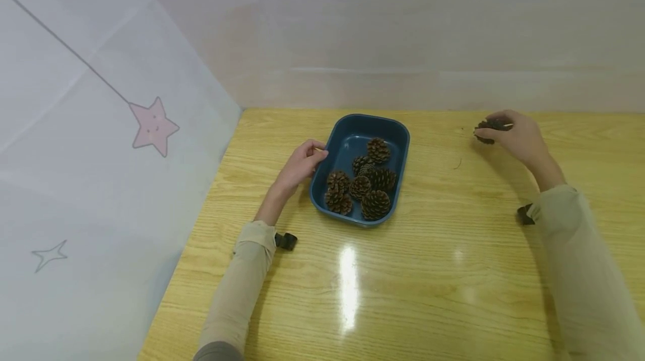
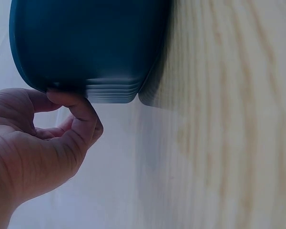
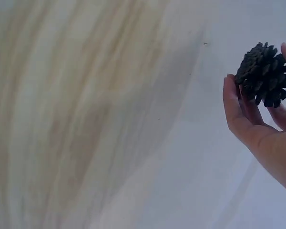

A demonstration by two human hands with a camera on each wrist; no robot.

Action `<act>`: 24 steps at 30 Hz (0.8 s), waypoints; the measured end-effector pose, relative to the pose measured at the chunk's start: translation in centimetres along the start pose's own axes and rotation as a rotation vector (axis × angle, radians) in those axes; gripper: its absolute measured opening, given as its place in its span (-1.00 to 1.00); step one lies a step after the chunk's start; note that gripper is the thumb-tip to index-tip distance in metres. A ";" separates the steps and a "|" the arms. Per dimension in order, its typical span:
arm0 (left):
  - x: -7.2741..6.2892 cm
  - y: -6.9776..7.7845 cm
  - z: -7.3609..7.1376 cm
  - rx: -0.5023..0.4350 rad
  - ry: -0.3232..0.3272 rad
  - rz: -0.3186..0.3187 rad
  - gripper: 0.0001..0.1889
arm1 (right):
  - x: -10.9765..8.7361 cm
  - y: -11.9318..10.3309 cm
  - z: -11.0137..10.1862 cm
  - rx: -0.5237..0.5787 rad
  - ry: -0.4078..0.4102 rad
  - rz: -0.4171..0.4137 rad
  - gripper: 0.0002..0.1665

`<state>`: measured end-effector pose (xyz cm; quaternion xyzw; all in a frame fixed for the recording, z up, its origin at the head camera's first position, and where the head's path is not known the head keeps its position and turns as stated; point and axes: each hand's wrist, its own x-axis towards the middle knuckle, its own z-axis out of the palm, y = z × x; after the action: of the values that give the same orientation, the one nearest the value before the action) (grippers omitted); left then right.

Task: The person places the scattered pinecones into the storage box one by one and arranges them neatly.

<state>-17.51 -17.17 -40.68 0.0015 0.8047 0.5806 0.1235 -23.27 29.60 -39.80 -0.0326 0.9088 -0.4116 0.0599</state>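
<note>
A dark blue rectangular tray point(image 1: 403, 151) with several brown pine cones point(image 1: 375, 204) in it stands on the wooden table. My left hand point(image 1: 302, 164) pinches the tray's left rim between thumb and curled fingers; the left wrist view shows the hand point(image 2: 52, 129) at the tray's edge point(image 2: 86, 57). Off to the right, my right hand point(image 1: 519, 134) holds a single pine cone point(image 1: 487, 131) by its sides, above the table. The right wrist view shows this pine cone point(image 3: 264, 75) between the fingers and thumb of that hand point(image 3: 267, 129).
The wooden table point(image 1: 433, 282) runs back to a pale covered wall point(image 1: 428, 31). Another pale sheet with a pink star point(image 1: 153, 126) borders the left side. A small dark strand point(image 1: 457, 164) lies between the tray and my right hand.
</note>
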 end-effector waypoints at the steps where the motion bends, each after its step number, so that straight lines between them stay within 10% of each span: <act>1: 0.0 0.0 0.0 0.002 -0.001 -0.002 -0.65 | -0.2 -0.2 0.0 0.025 0.009 0.005 -0.09; 24: 0.0 0.0 -0.1 0.004 -0.015 -0.001 -0.63 | -3.4 -5.8 0.5 0.295 0.099 -0.049 -0.34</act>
<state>-17.49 -17.22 -40.62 0.0055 0.8048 0.5791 0.1299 -19.73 25.76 -35.49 -0.0255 0.8392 -0.5432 0.0092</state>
